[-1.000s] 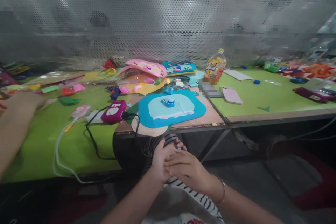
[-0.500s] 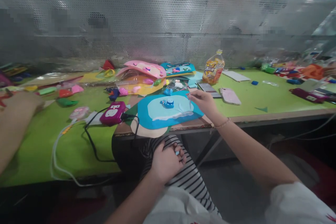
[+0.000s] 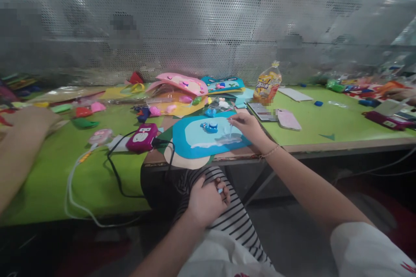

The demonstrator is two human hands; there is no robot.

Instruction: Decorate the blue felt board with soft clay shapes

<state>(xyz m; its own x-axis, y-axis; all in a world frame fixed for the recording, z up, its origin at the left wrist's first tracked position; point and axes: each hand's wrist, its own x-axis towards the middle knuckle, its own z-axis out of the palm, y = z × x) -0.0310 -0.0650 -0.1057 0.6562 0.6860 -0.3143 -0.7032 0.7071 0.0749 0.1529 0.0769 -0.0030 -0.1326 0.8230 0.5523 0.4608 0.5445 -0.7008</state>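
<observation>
Green table (image 3: 308, 125), blue felt panel (image 3: 188, 143) beneath right hand (image 3: 251, 128), fingers (image 3: 239, 121) narrow around pale sliver (image 3: 230, 131).

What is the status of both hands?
Right hand pinches small pale felt scrap over blue felt panel. Left hand on striped knee, curled on light-blue bit. Small blue figure close by.

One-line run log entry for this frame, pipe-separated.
right hand: pinching pale piece over blue felt panel | left hand: resting on striped lap | other person's arm: at left edge
</observation>
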